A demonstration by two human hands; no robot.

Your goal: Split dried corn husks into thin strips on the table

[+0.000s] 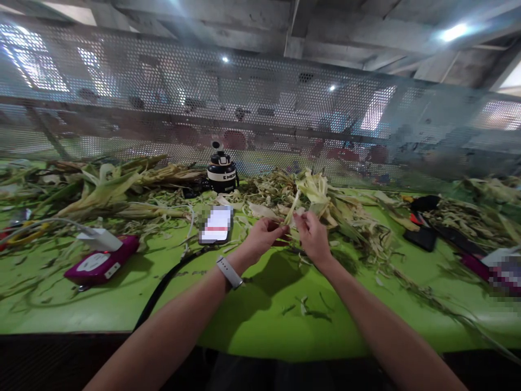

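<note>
- The pale husk strip (291, 210) is between your two hands, raised over the middle of the green table (260, 331).
- Your right hand (312, 236) pinches the strip between thumb and fingertips, with the other fingers curled in.
- Your left hand (264, 237) has thumb and forefinger pressed together at the strip's lower end, just beside the right fingertips; a light watch band (229, 271) circles that wrist.
- Right behind your hands stands a tuft of pale husks (316, 193), with a heap of dry shreds (280, 184) running back around it.
- Nearer you, below your hands, a few small scraps (304, 306) lie loose on the green surface.
- Just to the left of your left hand lies a phone (215, 225) with its screen lit and blurred, and a black strap (157, 293) runs from near it toward the table's front edge.
- Behind the phone, a black bottle (222, 176) with a white band stands upright.
- Farther left you have a purple box (101, 265) with a white plug (100, 239) on top, and long husk leaves (109, 187) piled behind it.
- Well to your right lies a flat black object (420, 238), too unclear to name.
- Across the back rises a perforated screen (244, 103).
</note>
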